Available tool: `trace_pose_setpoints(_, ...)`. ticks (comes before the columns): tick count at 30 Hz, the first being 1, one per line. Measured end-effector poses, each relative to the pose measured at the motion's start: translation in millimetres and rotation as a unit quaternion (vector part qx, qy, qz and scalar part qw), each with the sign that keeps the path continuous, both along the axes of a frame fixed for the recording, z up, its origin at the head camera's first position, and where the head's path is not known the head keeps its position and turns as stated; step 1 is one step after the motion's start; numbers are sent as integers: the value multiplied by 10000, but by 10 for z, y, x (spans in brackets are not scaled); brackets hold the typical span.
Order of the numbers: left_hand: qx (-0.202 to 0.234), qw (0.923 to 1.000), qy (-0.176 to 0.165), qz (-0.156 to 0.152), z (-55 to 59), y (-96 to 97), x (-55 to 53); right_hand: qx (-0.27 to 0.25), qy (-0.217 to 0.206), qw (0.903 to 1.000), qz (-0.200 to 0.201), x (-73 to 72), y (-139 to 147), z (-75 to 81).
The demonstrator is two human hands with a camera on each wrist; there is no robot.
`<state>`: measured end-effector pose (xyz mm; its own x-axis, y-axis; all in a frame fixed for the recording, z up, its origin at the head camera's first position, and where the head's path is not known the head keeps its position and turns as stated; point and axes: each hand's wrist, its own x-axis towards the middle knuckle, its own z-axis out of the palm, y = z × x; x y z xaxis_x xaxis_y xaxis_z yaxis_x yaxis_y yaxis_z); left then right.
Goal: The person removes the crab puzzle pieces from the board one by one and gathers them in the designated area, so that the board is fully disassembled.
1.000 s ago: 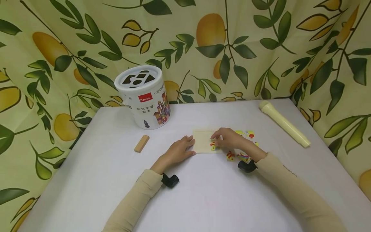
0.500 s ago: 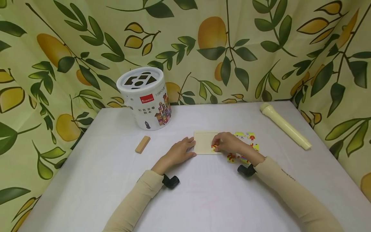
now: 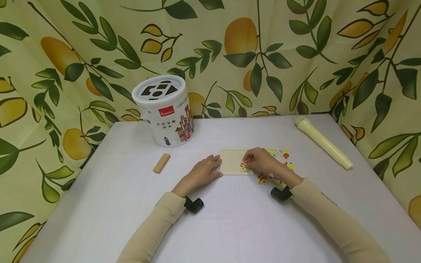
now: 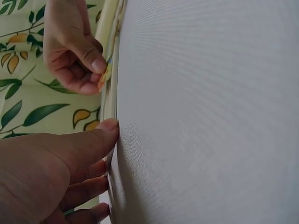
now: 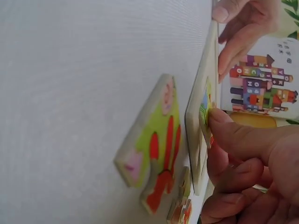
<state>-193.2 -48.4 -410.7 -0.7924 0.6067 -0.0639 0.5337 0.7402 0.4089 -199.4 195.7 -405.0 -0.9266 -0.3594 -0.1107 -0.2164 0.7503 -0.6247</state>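
Observation:
A shallow pale wooden puzzle tray (image 3: 229, 161) lies on the table in the head view. My left hand (image 3: 204, 171) rests along its left edge, with the thumb (image 4: 108, 130) by the near corner in the left wrist view. Over the tray's right part, my right hand (image 3: 260, 160) pinches a colourful jigsaw piece (image 3: 244, 167) between thumb and fingers. The right wrist view shows that piece (image 5: 205, 112) tilted over the tray, its far side hidden by the fingers. Beside the tray lies a loose jigsaw piece (image 5: 159, 144) with red shapes on yellow-green.
Several other jigsaw pieces (image 3: 284, 153) lie right of the tray, partly under my right forearm. A wooden block (image 3: 162, 163) lies to the left. Behind it stands a white block bucket (image 3: 164, 117). A cream toy microphone (image 3: 323, 141) lies at the far right.
My right hand has come down onto the jigsaw piece in the tray, with thumb and fingers closing on it and shifting it slightly. The left hand has stayed on the tray's edge.

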Motion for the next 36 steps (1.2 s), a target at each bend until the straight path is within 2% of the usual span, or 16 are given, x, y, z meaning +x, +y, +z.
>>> trace_pose_setpoints(5,36,10000,-49,0,7,-2,3,-363,-39,9993,2,-34,46,-8)
trace_pose_setpoints(9,31,10000,-82,40,7,6,7,-699,-253,9971,-140,-60,94,-14)
trace_pose_setpoints(17,26,9999,-113,10,13,11,8,-1060,-629,9918,-329,-90,190,12)
trace_pose_setpoints(24,121,9999,-85,9,17,4,0,-965,-836,9897,-652,-91,309,14)
trace_pose_setpoints(29,137,9998,-119,-7,-3,13,2,-895,-1047,9871,-818,-18,434,16)
trace_pose_setpoints(36,34,9999,-103,42,9,-4,-22,-728,-1062,9853,-1121,132,850,75)
